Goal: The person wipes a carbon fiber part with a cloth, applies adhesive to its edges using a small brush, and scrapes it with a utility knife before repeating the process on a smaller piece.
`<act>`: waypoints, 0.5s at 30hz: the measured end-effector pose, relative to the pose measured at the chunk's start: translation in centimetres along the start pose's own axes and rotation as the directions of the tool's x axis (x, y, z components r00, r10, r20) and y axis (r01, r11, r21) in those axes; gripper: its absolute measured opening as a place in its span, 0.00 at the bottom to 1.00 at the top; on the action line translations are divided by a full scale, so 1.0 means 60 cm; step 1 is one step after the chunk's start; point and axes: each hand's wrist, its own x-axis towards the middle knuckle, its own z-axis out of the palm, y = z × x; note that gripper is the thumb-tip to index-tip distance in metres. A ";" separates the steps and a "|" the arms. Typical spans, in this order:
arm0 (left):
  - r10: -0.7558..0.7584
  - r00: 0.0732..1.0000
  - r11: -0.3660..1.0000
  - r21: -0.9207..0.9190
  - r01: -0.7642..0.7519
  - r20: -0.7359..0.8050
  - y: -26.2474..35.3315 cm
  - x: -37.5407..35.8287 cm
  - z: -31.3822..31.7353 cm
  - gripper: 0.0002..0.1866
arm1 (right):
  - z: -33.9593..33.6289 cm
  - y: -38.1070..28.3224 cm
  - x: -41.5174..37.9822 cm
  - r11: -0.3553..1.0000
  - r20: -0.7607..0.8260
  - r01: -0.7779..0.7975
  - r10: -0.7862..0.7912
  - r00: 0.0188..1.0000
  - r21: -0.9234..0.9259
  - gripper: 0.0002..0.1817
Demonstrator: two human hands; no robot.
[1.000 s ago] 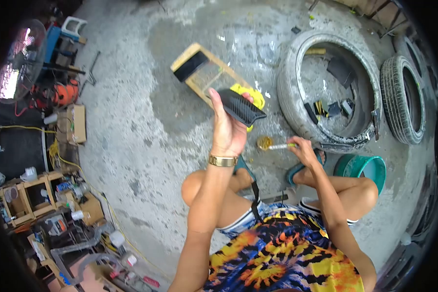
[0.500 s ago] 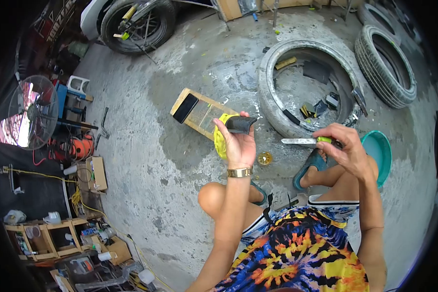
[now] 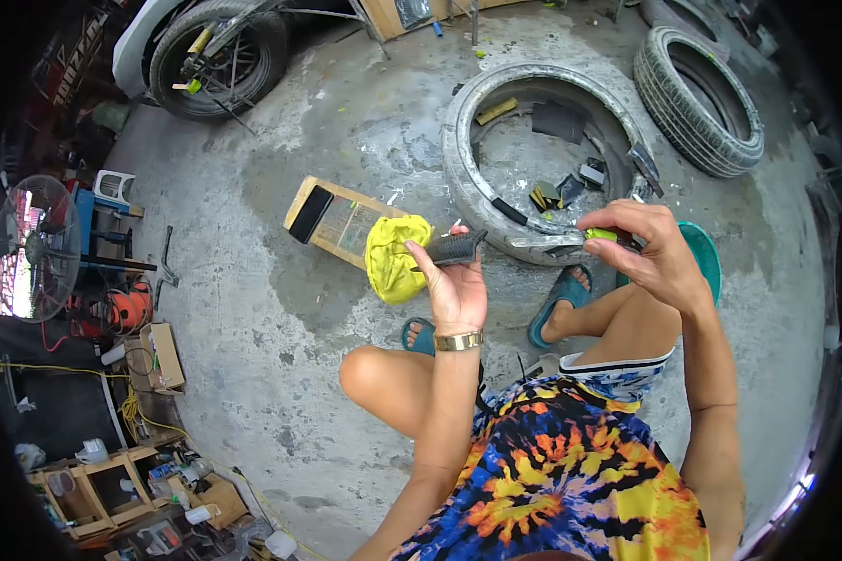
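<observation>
Your left hand (image 3: pixel 459 299) grips a black ribbed piece (image 3: pixel 456 248); your right hand (image 3: pixel 657 254) grips a green-handled blade (image 3: pixel 541 240); yellow cloth (image 3: pixel 395 260) just left of the piece; tyre (image 3: pixel 459 159) on far side.

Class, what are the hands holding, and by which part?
Left hand: a black ribbed piece, gripped from beneath, its right end jutting out. Right hand: a bladed tool, by its yellow-green handle.

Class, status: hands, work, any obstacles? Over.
Left hand holds black rubber piece. Right hand holds knife, blade off rubber. Nothing between them; yellow cloth near left hand.
</observation>
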 end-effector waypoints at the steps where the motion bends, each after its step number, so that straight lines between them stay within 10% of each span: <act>1: -0.004 1.000 1.000 -0.006 0.004 -0.002 -0.004 -0.001 0.001 0.29 | 0.000 0.001 -0.002 1.000 0.003 -0.003 0.003 1.000 -0.005 0.09; 15: 0.019 0.994 0.996 0.089 -0.029 0.110 0.063 -0.084 0.077 0.32 | 0.040 0.050 -0.025 0.999 0.044 -0.019 0.021 0.999 -0.035 0.09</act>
